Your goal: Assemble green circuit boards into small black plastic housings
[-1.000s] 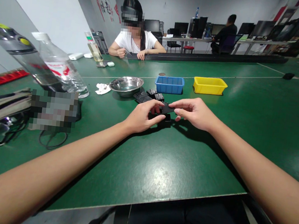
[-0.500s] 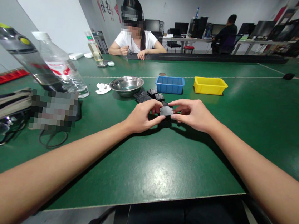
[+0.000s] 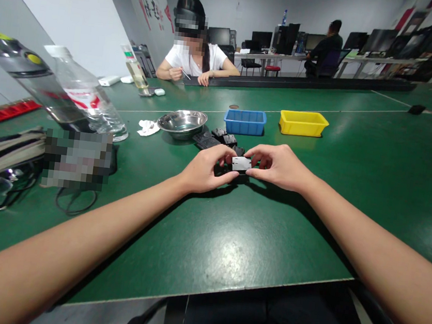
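Green table (image 3: 293, 233): surface stretches from hands to near edge, more off to the right. Two bottles, gray (image 3: 41, 85) and clear (image 3: 85, 97), stand far left, well apart from the hands. Left hand (image 3: 206, 171) and right hand (image 3: 282, 168) pinch opposite ends of the small block, fingers curled. Steel bowl (image 3: 182, 123), yellow bin (image 3: 303, 124) and blue bin (image 3: 245, 122) sit beyond them. Black parts (image 3: 218, 139) lie just behind the fingers (tight there). Small block (image 3: 241, 164): between both hands, pale face showing.
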Tool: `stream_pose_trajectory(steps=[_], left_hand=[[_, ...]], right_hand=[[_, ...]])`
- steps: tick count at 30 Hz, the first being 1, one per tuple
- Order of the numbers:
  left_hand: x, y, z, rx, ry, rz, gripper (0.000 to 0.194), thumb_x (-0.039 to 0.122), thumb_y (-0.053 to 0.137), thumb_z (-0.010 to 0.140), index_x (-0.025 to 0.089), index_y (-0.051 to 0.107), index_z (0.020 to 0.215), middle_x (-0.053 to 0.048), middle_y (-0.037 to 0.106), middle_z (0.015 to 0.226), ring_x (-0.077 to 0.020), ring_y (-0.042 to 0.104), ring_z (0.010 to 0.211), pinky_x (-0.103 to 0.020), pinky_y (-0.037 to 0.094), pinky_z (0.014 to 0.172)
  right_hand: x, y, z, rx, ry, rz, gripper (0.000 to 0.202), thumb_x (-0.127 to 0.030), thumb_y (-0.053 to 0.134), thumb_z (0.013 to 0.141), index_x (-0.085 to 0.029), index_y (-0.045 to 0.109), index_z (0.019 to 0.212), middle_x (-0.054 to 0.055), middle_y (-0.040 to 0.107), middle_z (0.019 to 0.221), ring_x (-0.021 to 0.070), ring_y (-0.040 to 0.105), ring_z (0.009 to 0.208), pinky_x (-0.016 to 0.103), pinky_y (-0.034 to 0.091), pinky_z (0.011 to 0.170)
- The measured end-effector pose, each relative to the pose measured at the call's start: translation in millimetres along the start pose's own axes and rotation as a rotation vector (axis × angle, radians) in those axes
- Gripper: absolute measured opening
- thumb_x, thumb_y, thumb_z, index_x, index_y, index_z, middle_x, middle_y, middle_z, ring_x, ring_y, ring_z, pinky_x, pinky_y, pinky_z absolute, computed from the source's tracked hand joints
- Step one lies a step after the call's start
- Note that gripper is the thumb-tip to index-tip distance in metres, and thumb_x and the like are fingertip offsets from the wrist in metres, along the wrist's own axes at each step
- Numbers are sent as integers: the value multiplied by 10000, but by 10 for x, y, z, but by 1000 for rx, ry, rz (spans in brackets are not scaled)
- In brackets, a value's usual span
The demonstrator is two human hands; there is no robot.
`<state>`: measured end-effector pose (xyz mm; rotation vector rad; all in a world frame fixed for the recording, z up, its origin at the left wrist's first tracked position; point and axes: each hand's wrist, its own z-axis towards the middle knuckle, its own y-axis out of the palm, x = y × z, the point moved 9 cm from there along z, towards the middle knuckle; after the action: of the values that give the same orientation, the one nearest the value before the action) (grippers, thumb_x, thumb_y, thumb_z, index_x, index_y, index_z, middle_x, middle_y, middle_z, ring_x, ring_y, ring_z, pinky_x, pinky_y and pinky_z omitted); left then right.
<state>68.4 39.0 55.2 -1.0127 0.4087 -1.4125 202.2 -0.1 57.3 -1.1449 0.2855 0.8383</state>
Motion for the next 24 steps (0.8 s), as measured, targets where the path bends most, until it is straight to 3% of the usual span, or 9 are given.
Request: stream_pose_trajectory(steps=[3,7,15,24], left_hand=[[-63,69,-11,-68,-42,29,361,457,686,824,148,623,1000,-34,649,843,-160,577,702,-275,446,649],[-108,136,-21,-127,-63,74,299,442,690,810,168,594,880,-6,601,743,-150,541,643,-267,398,613],[-36,67,-2,-45,-7,45,291,414,717,821,175,561,880,5,556,770,-137,511,667,-256,392,619],[0,45,5,-34,23,18,237,345,699,851,169,609,982,-34,640,904,-155,581,766,-283,476,712]], right_hand=[[5,-12,0,10,3,-5,296,-241,784,751,-127,760,1023,13,726,743,116,575,595,266,436,638],[11,-33,-3,24,17,14,296,-251,776,751,-128,757,1020,14,724,747,119,581,595,267,446,641],[1,-32,-8,24,5,0,298,-243,781,750,-118,756,1019,6,709,720,115,565,586,266,438,643],[9,23,-8,-38,15,-5,296,-225,781,752,-136,765,1034,-5,697,722,111,560,589,265,424,652]])
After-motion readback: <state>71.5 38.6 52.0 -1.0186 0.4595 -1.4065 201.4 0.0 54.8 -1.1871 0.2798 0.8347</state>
